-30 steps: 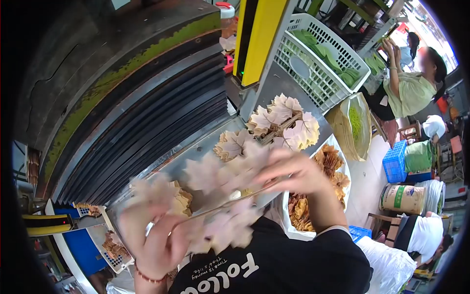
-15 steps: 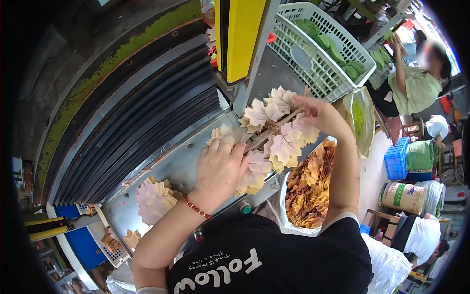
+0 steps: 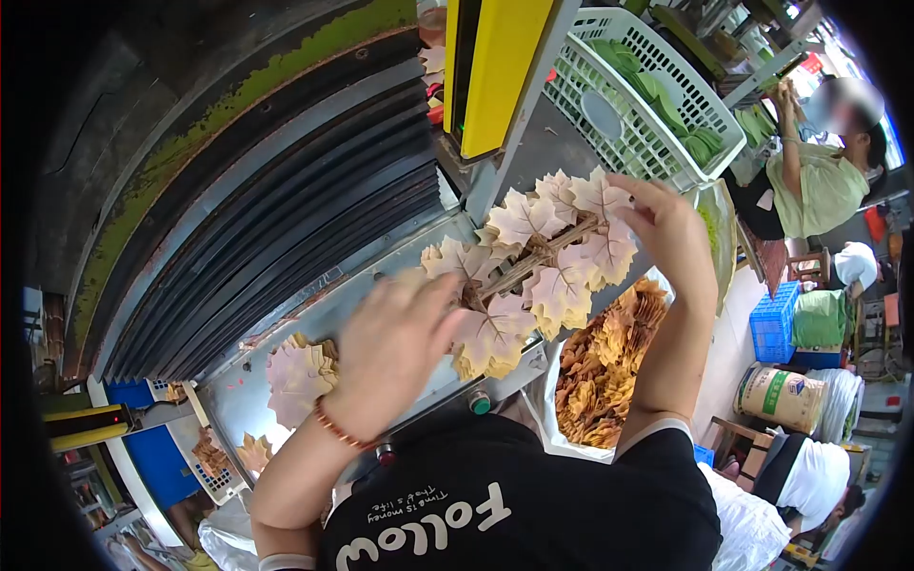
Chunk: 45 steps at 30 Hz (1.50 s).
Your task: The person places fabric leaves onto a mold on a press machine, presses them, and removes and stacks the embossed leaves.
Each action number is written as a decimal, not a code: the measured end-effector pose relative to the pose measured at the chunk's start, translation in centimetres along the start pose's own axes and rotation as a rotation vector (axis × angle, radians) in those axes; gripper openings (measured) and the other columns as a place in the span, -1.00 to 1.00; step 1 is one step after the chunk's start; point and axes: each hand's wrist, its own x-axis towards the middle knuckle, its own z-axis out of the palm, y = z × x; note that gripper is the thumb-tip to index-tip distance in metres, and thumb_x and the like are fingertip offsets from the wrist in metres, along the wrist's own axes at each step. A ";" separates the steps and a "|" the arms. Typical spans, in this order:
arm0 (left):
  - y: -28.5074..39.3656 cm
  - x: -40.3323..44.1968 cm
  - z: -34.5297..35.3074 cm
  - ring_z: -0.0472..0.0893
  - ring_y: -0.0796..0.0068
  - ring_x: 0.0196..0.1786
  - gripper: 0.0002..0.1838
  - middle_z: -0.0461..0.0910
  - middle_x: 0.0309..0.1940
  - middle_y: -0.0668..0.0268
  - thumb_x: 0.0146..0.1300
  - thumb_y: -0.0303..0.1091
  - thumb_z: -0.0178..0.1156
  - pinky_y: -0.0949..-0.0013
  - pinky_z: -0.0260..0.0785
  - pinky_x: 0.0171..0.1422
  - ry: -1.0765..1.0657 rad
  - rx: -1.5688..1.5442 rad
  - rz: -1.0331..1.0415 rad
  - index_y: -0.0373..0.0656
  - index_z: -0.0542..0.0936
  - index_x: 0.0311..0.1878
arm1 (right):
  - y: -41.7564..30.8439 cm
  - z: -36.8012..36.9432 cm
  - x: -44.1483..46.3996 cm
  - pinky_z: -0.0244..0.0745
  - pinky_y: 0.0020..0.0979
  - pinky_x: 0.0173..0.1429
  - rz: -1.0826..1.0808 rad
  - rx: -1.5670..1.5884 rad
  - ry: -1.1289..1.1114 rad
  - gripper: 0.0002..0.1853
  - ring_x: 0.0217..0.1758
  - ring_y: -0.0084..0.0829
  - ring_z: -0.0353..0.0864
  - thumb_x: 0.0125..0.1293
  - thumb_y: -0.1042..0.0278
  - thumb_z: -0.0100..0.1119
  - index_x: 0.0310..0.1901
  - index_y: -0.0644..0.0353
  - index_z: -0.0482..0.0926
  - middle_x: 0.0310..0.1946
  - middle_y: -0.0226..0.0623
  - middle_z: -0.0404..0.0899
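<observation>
Strips of pale pink and cream artificial maple leaves (image 3: 562, 281), joined along brown stems, lie on the metal work surface (image 3: 381, 300). My right hand (image 3: 671, 224) is at their upper right end, finger and thumb closed on the edge of a leaf. My left hand (image 3: 390, 343), blurred by motion and wearing a red bead bracelet, is over the surface beside the strips' lower left end. Its fingers are stretched out and apart, with nothing seen in them. A stack of similar leaves (image 3: 300, 376) lies to its left.
Dark curved machine panels (image 3: 286, 209) flank the surface, near a yellow post (image 3: 505, 76). A white basket (image 3: 700, 171) holds green leaves; a white sack (image 3: 550, 404) holds orange-brown leaves. Green and red buttons sit on the front edge. Other people sit at the right.
My left hand has come off the leaf strips and drawn back to the lower left. My right hand has shifted slightly right, to the end leaf. The view has shifted slightly.
</observation>
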 end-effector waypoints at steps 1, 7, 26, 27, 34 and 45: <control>-0.6 -0.8 -1.0 0.57 0.16 -0.08 -0.78 0.57 -0.17 0.16 0.19 -0.36 0.30 0.23 0.43 0.00 0.014 -0.028 -0.031 -0.21 0.66 -0.12 | -0.4 -0.4 0.0 0.50 -0.29 -0.18 -0.009 -0.059 0.022 -0.58 -0.32 -0.23 0.59 0.09 0.47 0.33 0.04 -0.02 0.65 -0.29 -0.24 0.59; -3.0 -6.1 -4.3 0.57 0.21 -0.16 -0.79 0.56 -0.19 0.23 0.16 -0.42 0.30 0.22 0.42 -0.05 0.122 -0.065 -0.204 -0.14 0.67 -0.11 | 1.5 2.9 0.2 0.49 -0.27 -0.14 -0.094 -0.117 -0.106 -0.63 -0.27 -0.19 0.62 0.12 0.56 0.22 0.01 0.10 0.64 -0.25 -0.17 0.59; -7.6 -16.3 -5.7 0.55 0.21 -0.03 -0.88 0.56 -0.17 0.17 0.27 -0.50 0.20 0.26 0.37 0.16 0.617 -0.222 -0.550 -0.24 0.64 -0.14 | -7.3 -0.2 -0.1 0.50 -0.27 -0.07 -0.040 0.031 -0.067 -0.42 -0.09 -0.28 0.60 0.10 0.67 0.22 0.21 0.09 0.49 -0.01 -0.21 0.55; -7.9 -17.2 -5.2 0.52 0.23 0.02 -0.84 0.55 -0.11 0.16 0.32 -0.46 0.14 0.27 0.33 0.21 0.657 -0.285 -0.598 -0.25 0.61 -0.09 | -9.2 0.1 -0.3 0.49 -0.27 -0.02 -0.210 0.162 -0.149 -0.45 -0.03 -0.29 0.59 0.10 0.61 0.27 0.20 0.13 0.51 0.03 -0.23 0.54; -8.2 -17.4 1.0 0.25 0.21 0.40 -0.44 0.33 0.25 0.05 0.52 -0.04 -0.22 0.22 0.04 0.47 0.784 -0.665 -0.615 -0.31 0.31 0.33 | -21.3 17.5 -4.9 0.09 -0.25 0.48 -0.404 1.026 -0.433 -0.18 0.43 -0.17 0.26 0.28 0.30 0.27 0.46 0.27 0.04 0.36 0.01 0.25; -9.1 -17.4 0.2 0.36 0.07 0.31 -0.39 0.34 0.24 -0.04 0.23 -0.20 0.29 0.18 0.17 0.40 0.634 -0.582 -0.575 -0.25 0.37 0.28 | -24.4 21.3 -3.7 0.44 -0.50 0.03 -0.149 1.007 -0.579 -0.63 -0.04 -0.53 0.50 0.26 0.40 0.32 0.06 0.28 0.49 -0.02 -0.30 0.49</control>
